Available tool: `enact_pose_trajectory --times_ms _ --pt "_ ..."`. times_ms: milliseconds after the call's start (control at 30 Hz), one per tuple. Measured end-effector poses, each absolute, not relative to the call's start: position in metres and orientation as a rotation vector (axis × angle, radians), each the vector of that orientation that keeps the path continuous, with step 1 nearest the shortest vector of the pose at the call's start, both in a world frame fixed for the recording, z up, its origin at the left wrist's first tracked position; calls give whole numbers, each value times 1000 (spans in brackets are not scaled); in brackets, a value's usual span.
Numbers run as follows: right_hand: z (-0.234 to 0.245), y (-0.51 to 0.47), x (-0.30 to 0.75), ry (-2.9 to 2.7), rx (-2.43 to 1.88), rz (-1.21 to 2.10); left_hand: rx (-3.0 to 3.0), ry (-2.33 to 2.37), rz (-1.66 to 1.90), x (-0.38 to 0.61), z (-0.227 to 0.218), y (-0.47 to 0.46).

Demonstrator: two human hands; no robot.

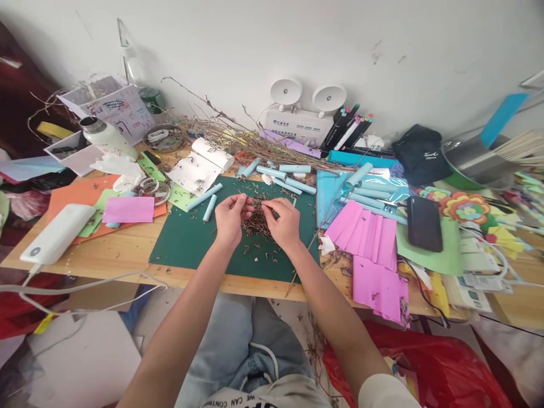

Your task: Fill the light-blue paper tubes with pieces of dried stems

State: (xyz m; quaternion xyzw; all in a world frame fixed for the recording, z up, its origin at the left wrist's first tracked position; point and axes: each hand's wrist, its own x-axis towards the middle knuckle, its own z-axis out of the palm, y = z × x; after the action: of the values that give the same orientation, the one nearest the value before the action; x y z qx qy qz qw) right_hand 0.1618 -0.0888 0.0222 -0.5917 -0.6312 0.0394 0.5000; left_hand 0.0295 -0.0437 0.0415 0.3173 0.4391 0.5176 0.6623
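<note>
Over a dark green mat (187, 238) my two hands are close together above a heap of dry brown plant bits (255, 225). My left hand (232, 218) is closed in a pinch, and dry plant matter shows by its fingertips. Thumb and forefinger of my right hand (283, 221) are pressed together at the heap's upper edge; a bit of dried plant seems to be between them. Beyond my hands lie several light blue paper tubes (293, 185). Two more blue tubes (209, 208) rest left of my left hand. Crumbs are scattered over the mat.
Dry twigs (255, 141) lie along the wall by a white emergency lamp (297, 122). To the right are pink paper sheets (361, 232), a black phone (425, 224) and a metal pot (471, 161). A white power bank (57, 233) and white bottle (106, 136) stand left.
</note>
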Motion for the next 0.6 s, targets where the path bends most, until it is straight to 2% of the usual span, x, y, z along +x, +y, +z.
enact_pose_trajectory --times_ms 600 --pt "31 -92 156 -1510 -1266 251 707 900 1140 26 37 -51"
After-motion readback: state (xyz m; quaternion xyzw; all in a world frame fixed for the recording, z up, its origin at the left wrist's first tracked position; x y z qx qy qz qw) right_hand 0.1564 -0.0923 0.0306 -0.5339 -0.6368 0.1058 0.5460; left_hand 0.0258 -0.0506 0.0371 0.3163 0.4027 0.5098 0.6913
